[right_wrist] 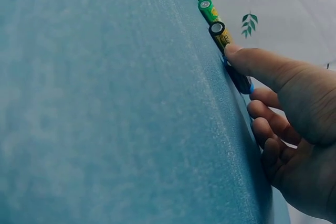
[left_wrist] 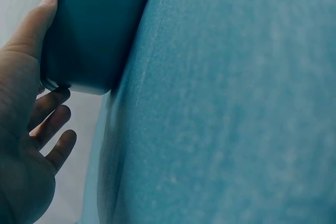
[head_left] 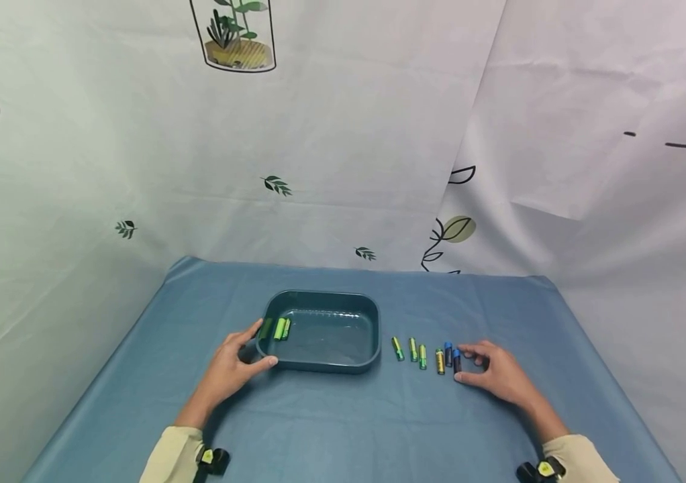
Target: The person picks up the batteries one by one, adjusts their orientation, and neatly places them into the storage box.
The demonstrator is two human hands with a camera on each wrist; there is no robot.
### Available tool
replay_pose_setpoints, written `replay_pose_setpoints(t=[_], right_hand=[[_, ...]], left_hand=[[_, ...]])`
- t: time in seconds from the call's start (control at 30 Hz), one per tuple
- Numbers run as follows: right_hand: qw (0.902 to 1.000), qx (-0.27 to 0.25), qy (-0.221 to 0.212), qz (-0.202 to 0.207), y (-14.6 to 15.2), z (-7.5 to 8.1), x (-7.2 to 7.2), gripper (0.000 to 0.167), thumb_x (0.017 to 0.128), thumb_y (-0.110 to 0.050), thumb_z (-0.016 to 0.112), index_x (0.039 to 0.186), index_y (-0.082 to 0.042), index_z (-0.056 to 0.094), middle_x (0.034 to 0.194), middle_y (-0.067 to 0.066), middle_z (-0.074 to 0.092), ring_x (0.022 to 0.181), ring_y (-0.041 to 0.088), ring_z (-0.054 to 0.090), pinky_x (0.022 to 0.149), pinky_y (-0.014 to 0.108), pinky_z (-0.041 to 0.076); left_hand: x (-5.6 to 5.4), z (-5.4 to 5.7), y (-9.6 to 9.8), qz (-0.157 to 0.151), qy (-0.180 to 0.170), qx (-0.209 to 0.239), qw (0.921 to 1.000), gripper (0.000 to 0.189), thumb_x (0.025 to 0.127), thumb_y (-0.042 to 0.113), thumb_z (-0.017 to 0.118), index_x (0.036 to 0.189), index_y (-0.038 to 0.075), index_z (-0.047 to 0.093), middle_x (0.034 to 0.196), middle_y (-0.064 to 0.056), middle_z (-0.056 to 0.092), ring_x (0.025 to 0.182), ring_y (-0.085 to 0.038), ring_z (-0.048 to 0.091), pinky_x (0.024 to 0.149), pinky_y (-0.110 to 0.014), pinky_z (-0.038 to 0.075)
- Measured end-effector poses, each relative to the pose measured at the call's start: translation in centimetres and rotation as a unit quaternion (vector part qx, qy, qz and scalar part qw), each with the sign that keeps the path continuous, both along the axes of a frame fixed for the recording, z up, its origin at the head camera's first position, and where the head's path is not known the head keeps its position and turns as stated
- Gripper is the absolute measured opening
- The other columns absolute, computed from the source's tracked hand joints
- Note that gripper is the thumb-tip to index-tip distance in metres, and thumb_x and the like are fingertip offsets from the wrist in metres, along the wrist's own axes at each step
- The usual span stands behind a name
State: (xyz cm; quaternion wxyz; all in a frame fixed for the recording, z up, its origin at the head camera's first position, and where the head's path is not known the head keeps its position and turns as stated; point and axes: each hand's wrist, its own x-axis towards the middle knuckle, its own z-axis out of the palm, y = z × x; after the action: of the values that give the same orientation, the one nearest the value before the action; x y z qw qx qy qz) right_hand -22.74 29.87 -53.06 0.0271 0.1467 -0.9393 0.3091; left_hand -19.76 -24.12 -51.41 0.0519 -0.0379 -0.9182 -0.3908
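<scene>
My left hand point(head_left: 231, 365) holds the left end of a dark teal tray point(head_left: 331, 367), thumb on the near side and index finger along the left rim. Inside the tray, at its left, lie green batteries point(head_left: 280, 329). To the right of the tray my right hand point(head_left: 497, 376) pinches a dark battery with a blue end point(head_left: 456, 362) between thumb and index finger. Another blue-ended battery point(head_left: 448, 353) lies just left of it. In the right wrist view the thumb is against the battery's near end, beside a black-and-gold battery point(right_wrist: 220, 34).
Three green-and-yellow batteries point(head_left: 413, 350) lie between the tray and the gold one. A blue cloth point(head_left: 355, 429) covers the table. Behind it hangs a pale curtain point(head_left: 331, 134) printed with leaves and plants.
</scene>
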Motion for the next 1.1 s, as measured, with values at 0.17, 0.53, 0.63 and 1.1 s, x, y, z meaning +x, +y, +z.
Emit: replay_pose_setpoints(t=[0.17, 0.53, 0.63, 1.1], right_hand=[[1.0, 0.004, 0.003, 0.005, -0.1, 0.1, 0.0, 0.054, 0.078, -0.035, 0.091, 0.123, -0.009, 0.075, 0.097, -0.007, 0.061, 0.082, 0.008, 0.051, 0.068, 0.029, 0.043], [0.9998, 0.007, 0.016, -0.002, -0.2, 0.4, 0.2, 0.05, 0.077, -0.035, 0.091, 0.118, -0.009, 0.077, 0.102, -0.004, 0.067, 0.083, 0.008, 0.056, 0.069, 0.029, 0.047], [0.9999, 0.002, 0.015, -0.006, -0.3, 0.6, 0.1, 0.051, 0.078, -0.036, 0.091, 0.118, -0.008, 0.077, 0.105, -0.002, 0.069, 0.085, 0.009, 0.059, 0.071, 0.029, 0.05], [0.9978, -0.044, 0.045, -0.017, -2.4, 3.4, -0.4, 0.051, 0.081, -0.039, 0.088, 0.123, -0.014, 0.075, 0.104, 0.003, 0.071, 0.086, 0.016, 0.064, 0.069, 0.03, 0.053]], left_hand=[[0.0, 0.0, 0.0, 0.002, 0.001, -0.002, 1.0, 0.094, 0.084, 0.054, 0.081, 0.16, 0.017, 0.039, 0.146, -0.027, 0.045, 0.13, -0.046, 0.049, 0.095, -0.065, 0.047], [0.0, 0.1, 0.0, 0.008, -0.007, -0.004, 0.9999, 0.095, 0.083, 0.053, 0.082, 0.159, 0.016, 0.04, 0.144, -0.026, 0.047, 0.129, -0.044, 0.051, 0.095, -0.063, 0.048], [0.0, 0.1, 0.0, 0.009, -0.013, -0.002, 0.9999, 0.095, 0.083, 0.055, 0.081, 0.159, 0.016, 0.04, 0.145, -0.025, 0.047, 0.129, -0.043, 0.051, 0.095, -0.062, 0.048], [-0.1, -0.1, 0.1, 0.008, 0.003, 0.01, 0.9999, 0.093, 0.083, 0.048, 0.084, 0.158, 0.014, 0.041, 0.147, -0.024, 0.047, 0.128, -0.044, 0.051, 0.096, -0.063, 0.048]])
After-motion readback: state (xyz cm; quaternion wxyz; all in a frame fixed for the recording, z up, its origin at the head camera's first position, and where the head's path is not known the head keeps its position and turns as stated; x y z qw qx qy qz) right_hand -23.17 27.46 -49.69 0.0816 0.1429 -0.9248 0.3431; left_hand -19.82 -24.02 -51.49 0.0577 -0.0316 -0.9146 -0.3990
